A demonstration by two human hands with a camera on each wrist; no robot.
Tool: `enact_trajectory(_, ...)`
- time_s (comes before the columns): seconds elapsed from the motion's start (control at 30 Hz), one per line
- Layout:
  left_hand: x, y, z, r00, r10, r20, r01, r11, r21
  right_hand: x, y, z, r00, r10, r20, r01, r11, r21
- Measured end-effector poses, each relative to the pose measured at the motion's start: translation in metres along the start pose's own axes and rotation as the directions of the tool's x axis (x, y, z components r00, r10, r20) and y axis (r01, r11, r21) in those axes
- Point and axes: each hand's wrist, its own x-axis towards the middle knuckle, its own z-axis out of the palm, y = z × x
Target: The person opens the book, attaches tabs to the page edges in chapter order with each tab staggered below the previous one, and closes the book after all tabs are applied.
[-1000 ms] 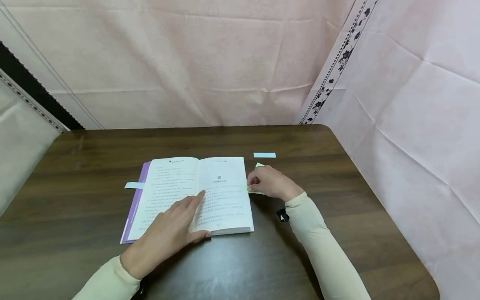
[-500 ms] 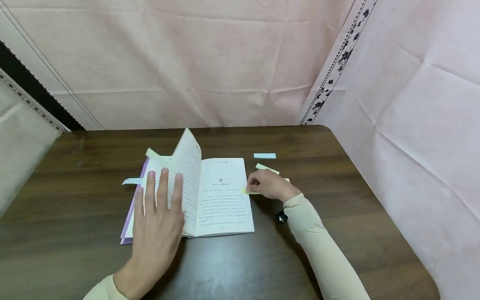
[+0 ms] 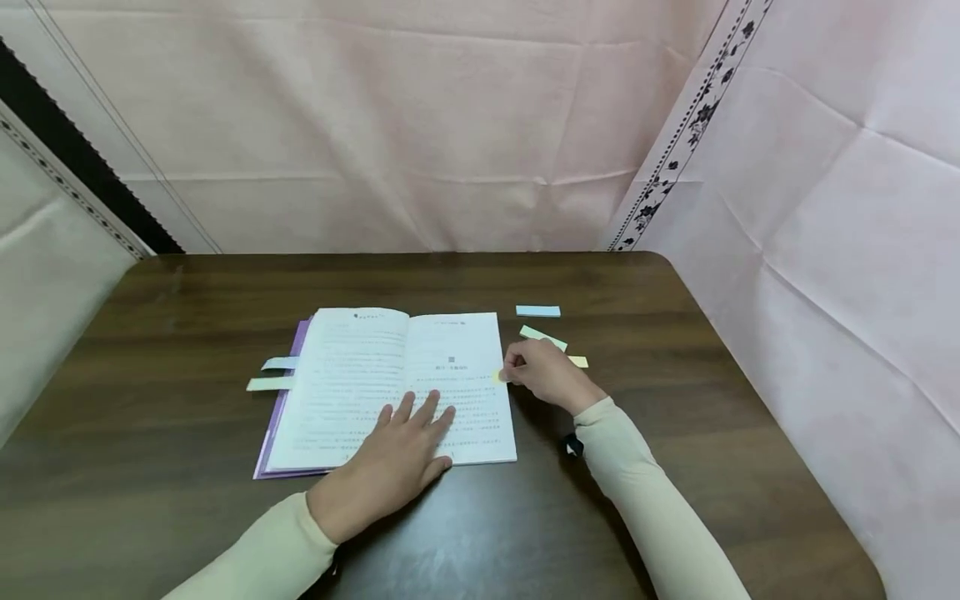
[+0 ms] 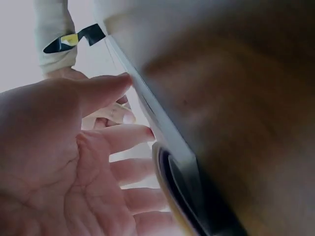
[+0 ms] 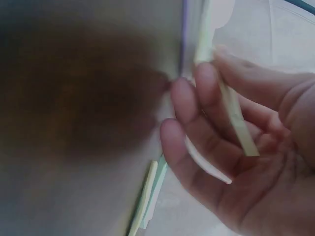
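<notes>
An open book (image 3: pixel 337 358) with a purple cover lies on the table. Across its lower middle, over the gutter and right page, my left hand (image 3: pixel 401 454) rests with fingers spread. In the left wrist view its thumb (image 4: pixel 106 91) is by the book's lower edge. At the right page's outer edge, my right hand (image 3: pixel 551 377) pinches a yellow sticky strip (image 5: pixel 238 120) between thumb and forefinger; the strip's tip overlaps the page, though whether it is stuck down I cannot tell. From the left edge protrude a light blue tab (image 3: pixel 280 363) and a pale green tab (image 3: pixel 268 384).
Right of the book lie a blue strip (image 3: pixel 537 311), a green strip (image 3: pixel 543 337) and another yellow strip (image 3: pixel 578 362), partly behind my right hand. The wooden table (image 3: pixel 600 287) ends against pale cloth hangings (image 3: pixel 390 125) at the back and sides.
A lifted page with a green tab has come down on the left side. My left hand has moved right, from the left pages onto the gutter and right page. The right hand has barely moved.
</notes>
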Motion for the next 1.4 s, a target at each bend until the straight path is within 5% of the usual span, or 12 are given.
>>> enact_trajectory(0.23, 0.002, 0.002, -0.002, 1.0, -0.002, 0.011, 0.003, 1.0, -0.026, -0.02, 0.007, -0.003, 0.984, -0.006, -0.176, 0.033, 0.988, 0.151)
enact_trajectory(0.53, 0.003, 0.001, -0.003, 0.999, -0.033, 0.033, 0.034, 0.999, -0.035, -0.025, 0.007, 0.0, 0.995, 0.016, 0.1, -0.032, 0.987, 0.157)
enact_trajectory(1.17, 0.003, 0.001, -0.001, 0.999, -0.041, 0.028, 0.042, 0.998, -0.036, -0.022, -0.002, 0.008, 0.972, 0.168, 0.167, -0.166, 0.986, -0.023)
enact_trajectory(1.3, 0.003, 0.001, -0.001, 0.999, -0.038, 0.026, 0.038, 0.999, -0.024, -0.017, -0.002, 0.004, 0.957, 0.203, 0.205, -0.174, 0.973, -0.152)
enact_trajectory(1.4, 0.0, -0.003, -0.002, 0.999, -0.027, 0.042, 0.028, 0.999, -0.035, -0.016, -0.005, 0.004, 0.961, 0.229, 0.154, -0.174, 0.936, -0.305)
